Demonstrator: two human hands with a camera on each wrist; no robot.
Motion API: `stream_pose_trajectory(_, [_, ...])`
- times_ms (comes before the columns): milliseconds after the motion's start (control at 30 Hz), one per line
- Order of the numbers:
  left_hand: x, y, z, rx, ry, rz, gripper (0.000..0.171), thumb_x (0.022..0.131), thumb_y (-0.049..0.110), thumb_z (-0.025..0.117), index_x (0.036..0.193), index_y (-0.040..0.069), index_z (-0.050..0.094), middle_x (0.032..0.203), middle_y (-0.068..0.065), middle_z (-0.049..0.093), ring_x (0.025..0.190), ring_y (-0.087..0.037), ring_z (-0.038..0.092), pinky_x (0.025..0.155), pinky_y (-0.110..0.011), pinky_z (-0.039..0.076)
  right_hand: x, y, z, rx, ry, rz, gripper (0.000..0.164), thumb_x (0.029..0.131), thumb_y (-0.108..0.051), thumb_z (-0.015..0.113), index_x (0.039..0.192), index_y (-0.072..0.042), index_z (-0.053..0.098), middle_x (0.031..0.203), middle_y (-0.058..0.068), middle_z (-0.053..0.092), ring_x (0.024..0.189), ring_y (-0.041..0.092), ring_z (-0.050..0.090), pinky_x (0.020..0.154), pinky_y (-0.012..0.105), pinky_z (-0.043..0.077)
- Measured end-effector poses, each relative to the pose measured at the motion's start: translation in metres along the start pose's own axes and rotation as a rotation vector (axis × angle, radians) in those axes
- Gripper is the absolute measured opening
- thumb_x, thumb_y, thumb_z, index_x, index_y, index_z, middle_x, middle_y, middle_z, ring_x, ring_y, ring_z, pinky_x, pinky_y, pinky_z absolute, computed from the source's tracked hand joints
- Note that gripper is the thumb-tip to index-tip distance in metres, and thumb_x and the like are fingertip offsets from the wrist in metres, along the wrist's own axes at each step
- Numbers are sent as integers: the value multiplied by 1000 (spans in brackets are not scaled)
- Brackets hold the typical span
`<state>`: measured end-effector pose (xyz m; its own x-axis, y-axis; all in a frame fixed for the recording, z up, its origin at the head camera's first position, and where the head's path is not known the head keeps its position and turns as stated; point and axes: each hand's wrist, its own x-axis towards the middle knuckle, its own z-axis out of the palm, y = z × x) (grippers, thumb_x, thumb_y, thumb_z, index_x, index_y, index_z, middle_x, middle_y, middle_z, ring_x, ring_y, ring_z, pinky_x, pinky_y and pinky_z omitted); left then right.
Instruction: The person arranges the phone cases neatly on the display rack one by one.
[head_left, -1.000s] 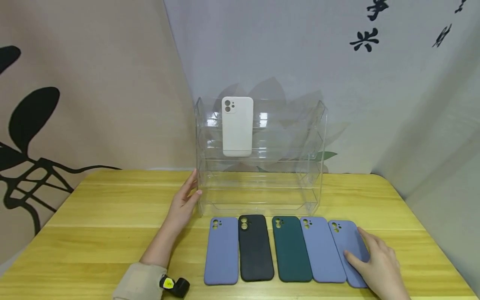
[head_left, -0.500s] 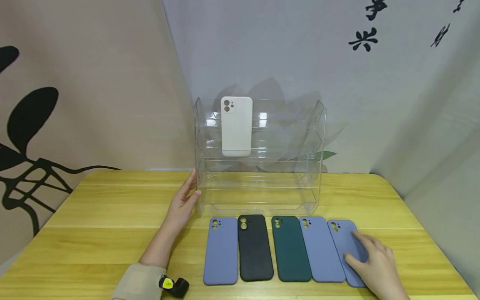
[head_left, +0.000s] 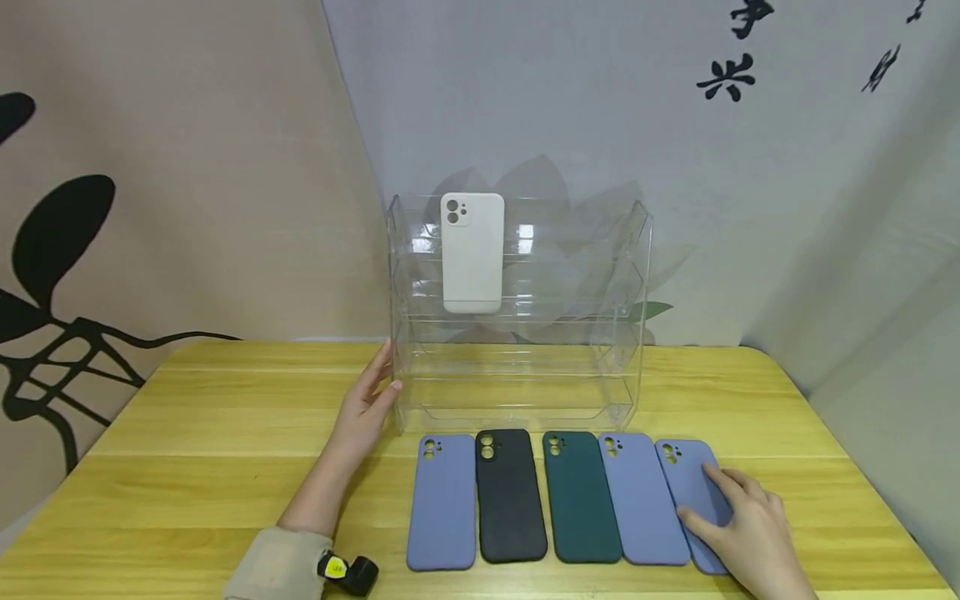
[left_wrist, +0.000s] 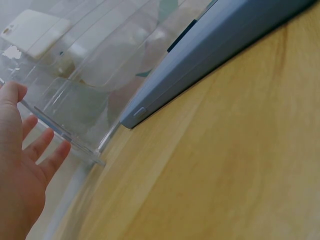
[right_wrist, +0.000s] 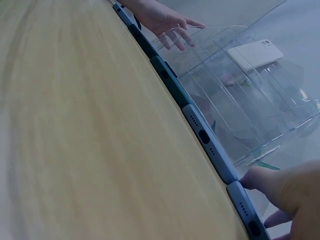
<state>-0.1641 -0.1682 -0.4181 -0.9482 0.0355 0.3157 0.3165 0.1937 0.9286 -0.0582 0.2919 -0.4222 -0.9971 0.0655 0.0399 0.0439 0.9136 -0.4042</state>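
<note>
A clear tiered acrylic rack [head_left: 517, 364] stands on the table, with a white phone case [head_left: 472, 258] upright in its upper part. My left hand [head_left: 363, 419] touches the rack's left side, thumb in front, fingers mostly straight. In front lies a row of phone cases: a lavender-blue case [head_left: 442, 504], a black case [head_left: 513, 500], a dark green case [head_left: 582, 500], then another lavender-blue case [head_left: 645, 500]. My right hand [head_left: 757, 529] grips the rightmost lavender-blue case [head_left: 684, 475], thumb along its left edge, fingers curled over its right side. That case still lies flat.
The yellow wood-grain table [head_left: 225, 467] ends at a cloth backdrop [head_left: 262, 208] behind the rack. A black wrist camera [head_left: 358, 575] sits at my left sleeve [head_left: 281, 567]. The two rightmost cases lie edge to edge.
My right hand has shifted slightly left over the rightmost case, its thumb moving from the case's face to its left edge. My left hand has kept its place on the rack.
</note>
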Motion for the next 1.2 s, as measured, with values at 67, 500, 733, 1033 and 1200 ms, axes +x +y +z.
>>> stream_pose_trajectory(67, [0,0,0,1,2,3,60,98,5,52,152,19,29,152,-8,32,129,-32,39,105,-50,35,1,-1,-1,1,-9,3,83,80,-42,75,133,14,45,126,41,40,106,60,37,84,67,36])
stream_pose_trajectory(500, [1,-2,0,9,-2,5,61,98,3,51,152,17,28,152,-11,32,129,-31,39,104,-48,37,0,-5,1,30,22,14,87,72,-31,78,135,15,41,123,41,38,102,57,36,78,61,38])
stream_pose_trajectory(733, [1,0,1,6,4,4,61,98,1,51,152,16,27,151,-13,33,128,-32,39,104,-47,37,-3,-11,-4,63,145,-26,84,68,-21,80,135,13,42,123,39,36,103,56,34,80,59,32])
stream_pose_trajectory(1033, [0,-1,1,14,9,10,61,98,1,51,152,16,28,150,-14,34,128,-33,40,104,-47,37,-2,-36,-20,118,302,-53,83,66,-15,79,139,3,44,127,33,34,96,47,32,69,45,29])
stream_pose_trajectory(1200, [-1,-1,1,15,1,-1,61,98,3,51,152,18,27,151,-12,32,129,-32,39,104,-47,37,6,-56,-31,141,358,-69,84,67,-15,79,141,0,43,130,30,35,102,48,31,69,45,29])
